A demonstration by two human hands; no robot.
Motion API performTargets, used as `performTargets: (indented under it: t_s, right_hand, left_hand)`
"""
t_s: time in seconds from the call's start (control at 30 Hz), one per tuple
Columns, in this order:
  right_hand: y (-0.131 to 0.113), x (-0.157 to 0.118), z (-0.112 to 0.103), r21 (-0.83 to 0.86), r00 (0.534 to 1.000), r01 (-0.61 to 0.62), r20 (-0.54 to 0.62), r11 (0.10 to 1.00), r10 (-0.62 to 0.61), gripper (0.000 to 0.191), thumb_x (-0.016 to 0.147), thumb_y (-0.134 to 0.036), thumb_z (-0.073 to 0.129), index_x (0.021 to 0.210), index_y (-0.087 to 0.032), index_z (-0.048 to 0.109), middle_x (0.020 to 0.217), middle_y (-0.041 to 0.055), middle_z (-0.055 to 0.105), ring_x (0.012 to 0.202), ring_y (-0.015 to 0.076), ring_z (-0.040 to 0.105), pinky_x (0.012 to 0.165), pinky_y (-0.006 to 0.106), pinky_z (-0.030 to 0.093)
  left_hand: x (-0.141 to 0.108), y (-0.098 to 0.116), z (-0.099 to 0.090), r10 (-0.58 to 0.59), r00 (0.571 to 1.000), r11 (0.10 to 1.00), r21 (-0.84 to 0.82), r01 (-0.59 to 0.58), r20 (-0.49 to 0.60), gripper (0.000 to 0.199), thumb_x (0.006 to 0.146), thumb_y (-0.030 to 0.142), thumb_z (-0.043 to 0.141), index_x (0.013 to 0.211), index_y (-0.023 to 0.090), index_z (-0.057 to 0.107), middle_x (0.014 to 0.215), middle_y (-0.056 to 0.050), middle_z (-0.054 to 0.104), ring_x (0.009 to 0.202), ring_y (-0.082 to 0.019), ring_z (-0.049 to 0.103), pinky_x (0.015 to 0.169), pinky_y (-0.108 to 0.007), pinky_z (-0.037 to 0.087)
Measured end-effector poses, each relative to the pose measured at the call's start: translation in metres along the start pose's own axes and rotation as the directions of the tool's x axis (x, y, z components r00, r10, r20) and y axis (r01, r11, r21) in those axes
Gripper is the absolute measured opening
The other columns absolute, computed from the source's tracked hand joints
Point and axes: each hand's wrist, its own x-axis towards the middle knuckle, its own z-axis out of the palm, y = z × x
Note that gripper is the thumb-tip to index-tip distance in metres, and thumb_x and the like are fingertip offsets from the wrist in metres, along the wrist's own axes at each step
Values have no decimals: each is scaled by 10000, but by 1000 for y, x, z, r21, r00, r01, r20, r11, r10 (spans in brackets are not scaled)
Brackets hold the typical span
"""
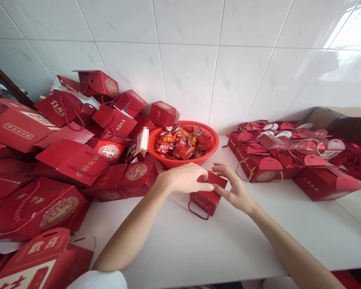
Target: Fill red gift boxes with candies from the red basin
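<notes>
A small red gift box (207,196) stands on the white table in front of me, its red cord handle (198,212) hanging down the near side. My left hand (188,176) reaches over the top from the left, thumb on the lid and its curled fingers partly hidden. From the right, my right hand (233,188) grips the upper edge, with its thumb on the lid close to the left thumb. Just behind the box sits a red plastic basket (215,150) filled with wrapped candies (183,144).
Many red gift boxes (75,160) are heaped on the left, some with open flaps. Rows of similar boxes (258,166) stand packed together on the right, near a brown cardboard box (321,120). A tiled wall (186,76) closes off the back of the table (228,249).
</notes>
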Motion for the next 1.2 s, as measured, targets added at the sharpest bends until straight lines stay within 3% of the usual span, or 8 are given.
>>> performTargets:
  t_s: [0.2, 0.3, 0.43, 0.63, 0.77, 0.9, 1.0, 1.2]
  right_hand:
    - [-5, 1, -7, -25, 990, -45, -132, 999, 41, 276, 1002, -423, 483, 1175, -237, 593, 1258, 127, 642, 1128, 246, 666, 952, 440, 571]
    - [-15, -9, -8, -180, 988, -58, -154, 982, 30, 360, 974, -477, 531, 1248, -247, 568, 1336, 143, 604, 1273, 290, 583, 1021, 499, 522]
    - [-23, -25, 10, -429, 992, -79, -124, 900, 28, 627, 863, -563, 656, 1378, -235, 515, 1504, 201, 450, 1463, 409, 348, 1093, 629, 420]
    - [-19, -34, 38, -522, 966, -205, -244, 828, 86, 603, 907, -452, 592, 1452, -235, 453, 1534, 211, 401, 1469, 447, 306, 1094, 693, 367]
    - [-16, -45, 34, -526, 937, -243, -343, 815, 59, 485, 921, -419, 573, 1371, -245, 528, 1495, 201, 431, 1452, 448, 318, 1074, 701, 375]
    - [-14, -64, 15, -515, 930, -219, -367, 829, 17, 403, 909, -417, 603, 1278, -256, 595, 1394, 183, 507, 1326, 395, 462, 1059, 644, 424]
    - [-15, -81, -12, -519, 910, -216, -413, 827, -22, 395, 905, -465, 621, 1240, -257, 617, 1335, 171, 538, 1253, 367, 512, 1034, 611, 456]
    - [4, -107, -104, -600, 755, -429, -649, 675, -97, 425, 865, -548, 625, 1152, -235, 655, 1250, 179, 564, 1222, 395, 510, 1057, 643, 386]
  left_hand:
    - [7, 7, 10, -2, 1000, 997, 77, 4, -24, 467, 860, 576, 601, 1171, 226, 604, 1127, -101, 607, 1028, -308, 630, 781, -358, 479]
    - [12, 4, 12, 20, 999, 998, 58, -17, -51, 464, 897, 575, 546, 1212, 236, 580, 1188, -101, 573, 1019, -296, 642, 785, -363, 486]
    - [17, 3, 12, 78, 993, 996, 47, -74, -91, 347, 921, 449, 538, 1172, 216, 597, 1203, -101, 578, 1067, -281, 634, 825, -361, 485]
    - [20, 16, 14, 137, 983, 987, 97, -125, -120, 270, 911, 365, 542, 1073, 171, 633, 1165, -122, 648, 1070, -287, 643, 852, -365, 488]
    - [22, 23, 25, 220, 967, 974, 75, -212, -125, 483, 921, 374, 530, 1375, 211, 515, 1379, -122, 603, 1195, -306, 614, 907, -369, 485]
    - [21, 28, 31, 269, 956, 962, -7, -271, -120, 752, 933, 501, 540, 1584, 261, 249, 1584, -108, 433, 1385, -301, 488, 1044, -365, 431]
    - [15, 30, 27, 284, 952, 955, -52, -291, -118, 756, 946, 555, 526, 1591, 261, 262, 1604, -94, 412, 1427, -269, 447, 1129, -351, 366]
    - [10, 24, 17, 332, 929, 936, -67, -346, -165, 661, 950, 512, 553, 1536, 256, 386, 1558, -87, 476, 1319, -237, 560, 1100, -338, 411]
